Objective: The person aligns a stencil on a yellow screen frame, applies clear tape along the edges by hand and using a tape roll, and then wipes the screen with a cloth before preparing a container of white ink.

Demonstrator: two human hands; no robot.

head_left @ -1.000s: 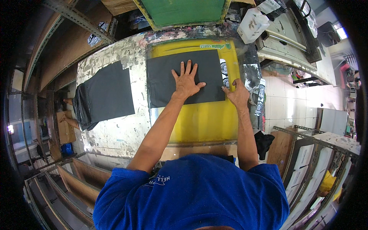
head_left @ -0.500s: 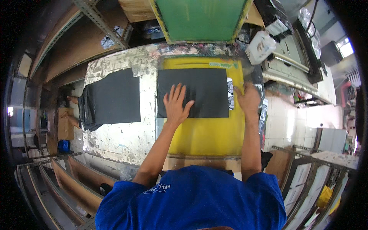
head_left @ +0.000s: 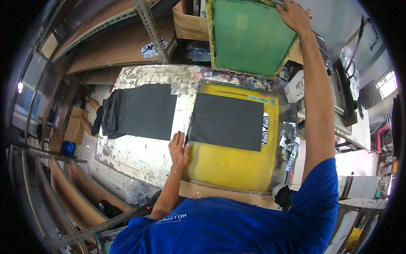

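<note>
My right hand reaches far up and is closed over the top edge of a green screen-printing frame, which stands tilted at the far side of the table. My left hand lies low at the seam between the white tabletop and a yellow panel, fingers stretched out and holding nothing. Flat on the panel is a black sheet, just right of my left hand. A black-and-white patterned strip shows along its right edge. More black sheeting, creased at its left end, covers the table's left part.
The paint-stained table carries everything. A white jug stands at the far right. Metal-framed shelves rise at far left, with more wooden shelves at near left. Another person's hands show beyond the left end, near a cardboard box.
My right hand has gone from the yellow panel's right side up to the green frame's top. My left hand has left the black sheet for the panel's left edge. The view has shifted.
</note>
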